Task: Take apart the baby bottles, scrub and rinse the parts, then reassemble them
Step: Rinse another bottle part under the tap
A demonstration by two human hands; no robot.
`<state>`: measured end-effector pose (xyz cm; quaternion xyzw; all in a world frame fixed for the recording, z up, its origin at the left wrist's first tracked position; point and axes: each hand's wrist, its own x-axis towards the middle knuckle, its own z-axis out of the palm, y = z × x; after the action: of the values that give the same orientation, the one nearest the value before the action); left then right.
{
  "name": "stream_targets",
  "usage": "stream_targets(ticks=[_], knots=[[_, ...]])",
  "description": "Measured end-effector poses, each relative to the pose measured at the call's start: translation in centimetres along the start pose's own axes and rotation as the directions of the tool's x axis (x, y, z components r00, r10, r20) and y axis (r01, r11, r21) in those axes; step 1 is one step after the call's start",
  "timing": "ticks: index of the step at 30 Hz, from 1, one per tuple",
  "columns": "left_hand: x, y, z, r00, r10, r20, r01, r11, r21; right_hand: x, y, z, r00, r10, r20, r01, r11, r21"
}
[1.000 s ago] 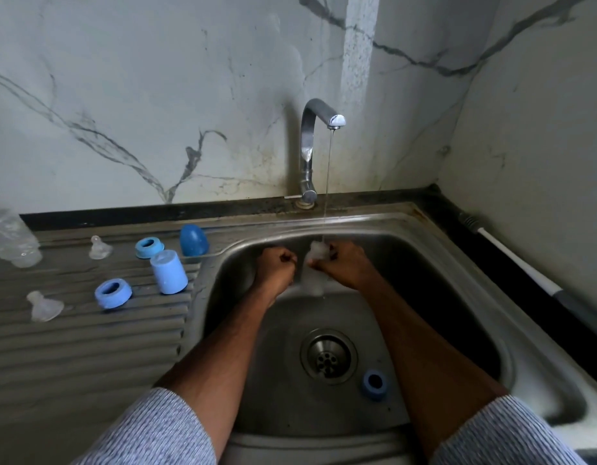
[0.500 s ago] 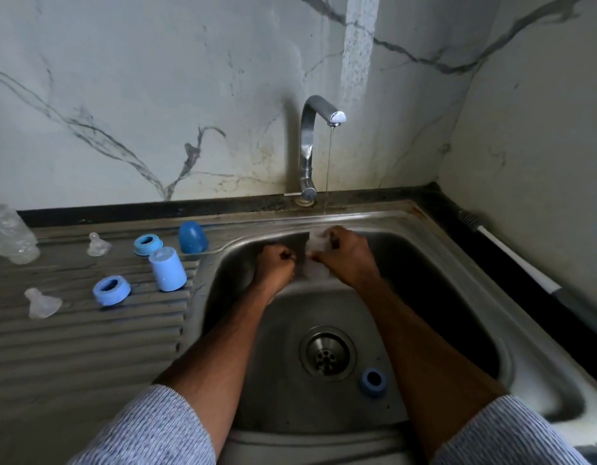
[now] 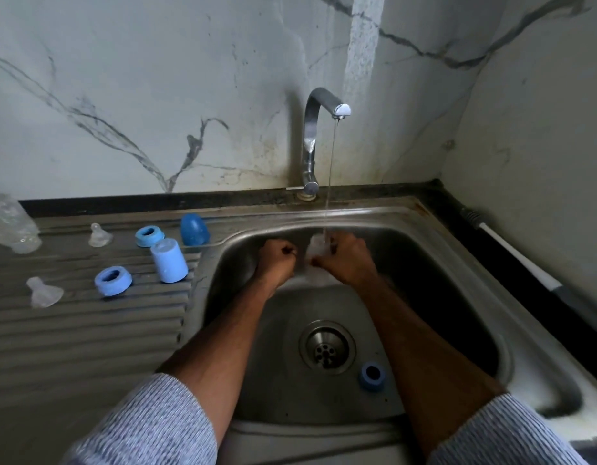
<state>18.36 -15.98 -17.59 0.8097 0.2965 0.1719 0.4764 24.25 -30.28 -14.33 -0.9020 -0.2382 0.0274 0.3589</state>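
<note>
Clear plastic, a bottle (image 3: 318,260), sits between the two hands under the thin stream from the tap (image 3: 324,105). A moment back the water fell just behind the bottle; now it lands right on its top end, so the rinse has actually begun on this piece. The right hand (image 3: 345,263) has its fingers curled round the bottle and holds it tipped beneath the stream. The left hand (image 3: 277,260) is balled up just beside it, fingers curled tight (whether it grips some small part or a brush handle, I cannot tell from here). Both hands hover over the back of the sink (image 3: 458,263), and have barely shifted.

Most of the job looks to be ahead. One blue ring (image 3: 371,376) lies in the basin beside the drain (image 3: 327,347), unrinsed I would guess. On the ribbed tabletop to the left wait two more rings (image 3: 113,280), two clear teats (image 3: 43,292), a pale blue cap (image 3: 169,260), a darker blue cap (image 3: 193,229) and another clear bottle (image 3: 8,223). Nothing is reassembled yet.
</note>
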Motion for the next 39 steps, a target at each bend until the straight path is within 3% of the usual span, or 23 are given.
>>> stream_targets(ticks=[4, 7, 10, 14, 18, 23, 26, 29, 32, 34, 37, 39], knots=[[-0.1, 0.0, 0.0, 1.000, -0.002, -0.004, 0.002, 1.000, -0.007, -0.2, 0.1, 0.1, 0.999, 0.016, -0.038, -0.014, 0.998, 0.068], [-0.2, -0.1, 0.1, 1.000, 0.020, -0.001, -0.020, 1.000, -0.007, -0.4, -0.2, 0.2, 0.999, 0.006, 0.042, -0.005, 1.000, -0.013], [0.0, -0.1, 0.1, 1.000, 0.005, -0.004, -0.006, 1.000, -0.020, -0.1, -0.1, 0.4, 0.999, -0.005, -0.043, 0.008, 0.998, 0.063], [0.0, -0.2, 0.2, 1.000, 0.016, 0.022, -0.016, 0.999, 0.031, -0.3, 0.5, 0.4, 0.997, 0.004, 0.075, -0.002, 1.000, -0.031], [-0.1, -0.3, 0.0, 1.000, 0.029, 0.003, -0.029, 0.999, 0.046, 0.0, 0.2, 0.1, 0.997, 0.013, -0.070, -0.009, 0.998, 0.054], [-1.4, 0.5, -0.3, 0.993, -0.022, 0.113, 0.016, 0.998, 0.056, -0.2, 0.6, 0.2, 0.999, 0.025, -0.033, -0.023, 0.997, 0.071], [-1.8, 0.5, 0.0, 0.955, -0.089, 0.281, 0.110, 0.992, -0.063, -0.2, 1.1, 0.1, 0.994, 0.077, 0.082, -0.088, 0.986, 0.144], [-1.9, 0.5, 0.2, 0.941, -0.116, 0.318, 0.183, 0.965, -0.190, -0.5, 0.8, -0.5, 0.963, 0.168, 0.212, -0.245, 0.876, 0.416], [-1.4, 0.2, 0.4, 0.971, -0.037, 0.236, 0.081, 0.980, -0.180, -1.0, 0.4, -1.2, 0.874, 0.222, 0.432, -0.469, 0.615, 0.634], [-1.5, 0.4, 0.2, 0.977, 0.039, 0.210, -0.008, 0.989, -0.147, -1.0, 0.4, -1.2, 0.853, 0.238, 0.465, -0.515, 0.529, 0.674], [-2.7, 0.9, -0.7, 0.973, 0.163, 0.165, -0.169, 0.985, 0.028, -0.6, 0.0, -0.2, 0.825, 0.172, 0.539, -0.545, 0.495, 0.676], [-3.1, 0.9, -1.6, 0.973, 0.181, 0.141, -0.199, 0.972, 0.125, -0.4, 0.0, 0.8, 0.799, 0.163, 0.579, -0.574, 0.493, 0.654]])
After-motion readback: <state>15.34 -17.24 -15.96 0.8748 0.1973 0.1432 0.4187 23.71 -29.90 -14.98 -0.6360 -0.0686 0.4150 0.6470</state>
